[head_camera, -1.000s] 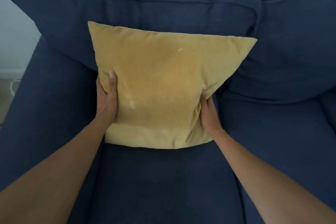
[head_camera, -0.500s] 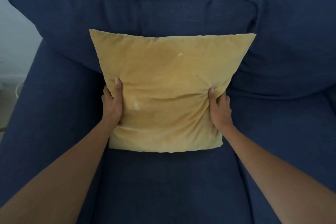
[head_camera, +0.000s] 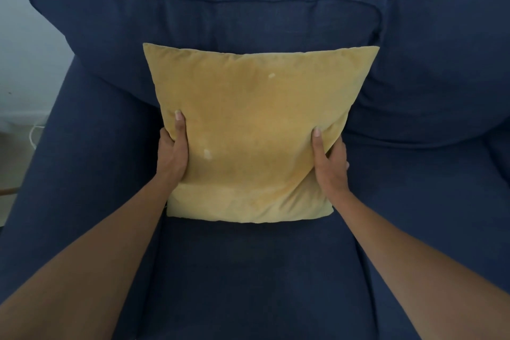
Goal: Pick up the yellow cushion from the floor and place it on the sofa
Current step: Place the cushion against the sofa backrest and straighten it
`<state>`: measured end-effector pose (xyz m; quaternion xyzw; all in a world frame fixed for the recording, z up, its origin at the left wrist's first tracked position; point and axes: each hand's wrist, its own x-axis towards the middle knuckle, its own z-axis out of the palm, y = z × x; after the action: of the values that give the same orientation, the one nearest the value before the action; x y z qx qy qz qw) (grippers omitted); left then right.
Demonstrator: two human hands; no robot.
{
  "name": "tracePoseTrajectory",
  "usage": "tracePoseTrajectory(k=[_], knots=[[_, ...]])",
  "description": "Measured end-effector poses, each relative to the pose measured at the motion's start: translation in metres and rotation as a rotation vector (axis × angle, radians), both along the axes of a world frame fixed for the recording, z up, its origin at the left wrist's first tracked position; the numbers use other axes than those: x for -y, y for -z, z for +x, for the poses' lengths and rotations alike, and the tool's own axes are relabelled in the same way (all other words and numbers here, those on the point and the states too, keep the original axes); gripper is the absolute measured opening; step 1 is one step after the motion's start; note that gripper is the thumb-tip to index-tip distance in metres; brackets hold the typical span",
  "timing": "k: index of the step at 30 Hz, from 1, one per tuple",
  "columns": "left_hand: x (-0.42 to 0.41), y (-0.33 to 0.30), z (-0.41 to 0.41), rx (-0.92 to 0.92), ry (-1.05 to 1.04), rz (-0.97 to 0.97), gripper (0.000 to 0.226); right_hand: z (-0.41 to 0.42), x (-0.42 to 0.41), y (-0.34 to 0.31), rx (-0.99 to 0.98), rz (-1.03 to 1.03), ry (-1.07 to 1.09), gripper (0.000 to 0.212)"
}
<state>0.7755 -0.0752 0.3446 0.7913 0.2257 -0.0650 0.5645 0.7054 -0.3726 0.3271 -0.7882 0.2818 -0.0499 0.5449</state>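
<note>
While the yellow cushion [head_camera: 256, 135] stands on the seat of the sofa [head_camera: 248, 270], leaning on the backrest, my left hand [head_camera: 173, 156] and right hand [head_camera: 329, 163] each clamp a lower side edge, thumbs on the front face. It looks light and soft, dimpling under my thumbs. I judge the side edges the best hold; its velvety cover shouldn't slip.

Dim, flat light — soft, edges slightly bowed.
</note>
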Motion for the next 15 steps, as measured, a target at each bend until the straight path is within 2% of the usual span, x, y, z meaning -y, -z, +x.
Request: tracePoseTrajectory(k=[9,15], knots=[[-0.0011,-0.0001,0.0024,-0.026,0.007,0.02,0.105,0.0021,0.0002,-0.0047,-0.039,-0.075,-0.036,0.073],[-0.0043,-0.0054,-0.0054,-0.044,0.029,0.053,0.102,-0.0056,-0.0006,-0.0099,-0.071,-0.099,-0.077,0.078]])
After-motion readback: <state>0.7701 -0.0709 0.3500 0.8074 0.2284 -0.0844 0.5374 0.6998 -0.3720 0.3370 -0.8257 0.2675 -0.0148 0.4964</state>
